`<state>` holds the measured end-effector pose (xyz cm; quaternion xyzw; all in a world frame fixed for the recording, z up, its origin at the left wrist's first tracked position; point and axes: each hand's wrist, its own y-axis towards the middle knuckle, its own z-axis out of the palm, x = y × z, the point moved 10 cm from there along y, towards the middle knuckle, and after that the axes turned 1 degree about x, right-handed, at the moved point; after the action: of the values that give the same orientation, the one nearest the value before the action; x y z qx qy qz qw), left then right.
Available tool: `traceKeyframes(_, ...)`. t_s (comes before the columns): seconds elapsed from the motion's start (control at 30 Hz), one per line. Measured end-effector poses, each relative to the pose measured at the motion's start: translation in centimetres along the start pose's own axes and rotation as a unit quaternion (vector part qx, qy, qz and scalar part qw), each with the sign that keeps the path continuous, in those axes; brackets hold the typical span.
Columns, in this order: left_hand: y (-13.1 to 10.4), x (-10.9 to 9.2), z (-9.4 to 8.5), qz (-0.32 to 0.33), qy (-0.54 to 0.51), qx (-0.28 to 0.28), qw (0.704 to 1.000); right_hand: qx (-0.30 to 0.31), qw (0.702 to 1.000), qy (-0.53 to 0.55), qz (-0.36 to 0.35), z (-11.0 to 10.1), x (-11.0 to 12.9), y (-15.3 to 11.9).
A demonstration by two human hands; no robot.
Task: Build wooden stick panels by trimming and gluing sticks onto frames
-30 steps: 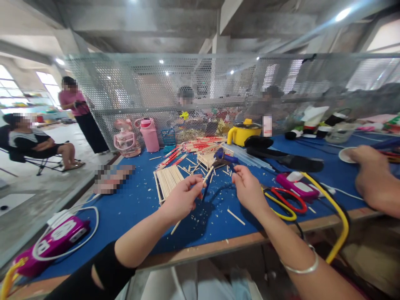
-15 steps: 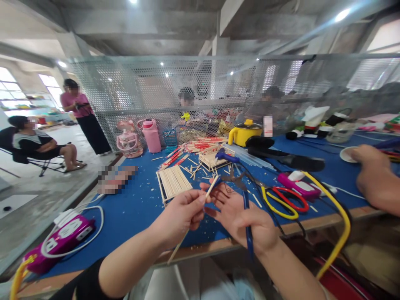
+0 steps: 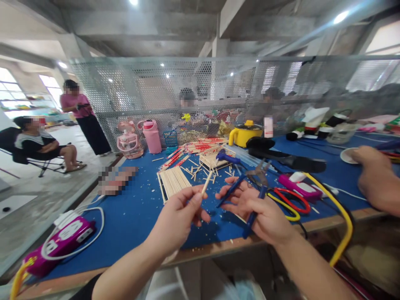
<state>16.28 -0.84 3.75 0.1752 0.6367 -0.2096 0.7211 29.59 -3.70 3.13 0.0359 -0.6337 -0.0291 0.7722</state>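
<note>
A pale wooden chopstick (image 3: 207,183) is pinched between the thumb and fingers of my left hand (image 3: 183,214), its upper end pointing up and away. My right hand (image 3: 265,214) holds blue-handled pliers (image 3: 256,175); their handles are spread and the metal jaws point away from me. The pliers and the chopstick are apart. Beyond my left hand lies a flat panel of sticks side by side (image 3: 175,182), partly covered by that hand. Behind it stands a small stick frame (image 3: 204,161), with a blue glue gun (image 3: 229,158) at its right.
Cut stick pieces and red-wrapped chopsticks (image 3: 206,145) are scattered on the blue table (image 3: 125,221). Red-and-yellow-handled scissors (image 3: 295,202) and a purple power strip (image 3: 300,187) lie right. Another power strip (image 3: 67,237) sits left. A co-worker's hand (image 3: 376,177) is at far right.
My right hand has moved right, away from the chopstick. The pliers have swung round and their handles are now spread across my fingers. My left hand still holds the chopstick.
</note>
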Motion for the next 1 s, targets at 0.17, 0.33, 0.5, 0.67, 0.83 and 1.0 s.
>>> traceKeyframes(0.17, 0.8, -2.1, -2.4, 0.086, 0.118, -0.09, 0.985, 0.009, 0.921, -0.387, 0.045, -1.2, 0.6, 0.3)
traceKeyframes(0.33, 1.3, -1.7, -1.6, 0.08, 0.151, -0.085, 0.982, 0.029, 0.851, -0.525, 0.017, 0.8, 1.2, 0.1)
traceKeyframes(0.5, 1.4, -1.3, -0.7, 0.071, 0.179, -0.066, 0.979, 0.041, 0.844, -0.534, 0.014, 1.4, 0.9, 0.3)
traceKeyframes(0.67, 1.2, -1.5, -0.4, 0.076, 0.219, -0.061, 0.971, 0.044, 0.846, -0.531, 0.006, 1.7, 1.0, 0.2)
traceKeyframes(0.83, 0.8, -2.1, 0.0, 0.081, 0.269, -0.057, 0.958, 0.046, 0.837, -0.542, -0.05, 2.2, 1.7, 0.1)
traceKeyframes(1.0, 0.7, -2.8, 0.2, 0.109, 0.28, -0.07, 0.951, 0.055, 0.813, -0.574, -0.087, 2.1, 1.4, 0.7)
